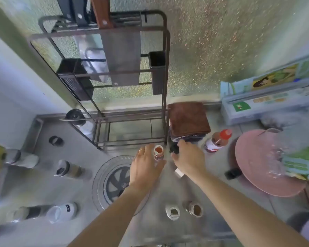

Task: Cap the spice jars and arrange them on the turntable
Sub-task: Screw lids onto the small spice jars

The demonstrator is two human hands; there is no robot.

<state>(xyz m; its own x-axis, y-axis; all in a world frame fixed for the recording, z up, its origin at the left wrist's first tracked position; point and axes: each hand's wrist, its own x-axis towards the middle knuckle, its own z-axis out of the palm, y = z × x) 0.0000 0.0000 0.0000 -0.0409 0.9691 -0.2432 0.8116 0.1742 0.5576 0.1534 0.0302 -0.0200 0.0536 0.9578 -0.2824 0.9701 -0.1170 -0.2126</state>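
My left hand (144,164) wraps around an open jar of red-orange spice (158,152) standing upright on the steel counter. Just right of it, my right hand (187,157) pinches a black cap (174,148) beside the jar's mouth, apart from it. Two more uncapped jars, one with greenish spice (172,212) and one with brown spice (196,209), stand near the front. A loose black cap (56,140) lies far left and another black cap (232,173) sits by the pink turntable (257,163) at the right.
A metal knife rack (132,77) stands behind the hands, a folded brown cloth (187,118) beside it. A red-capped bottle (218,140) stands near the turntable. Several capped shakers (68,169) sit left of the sink drain (117,180). Bags cover the turntable's right side.
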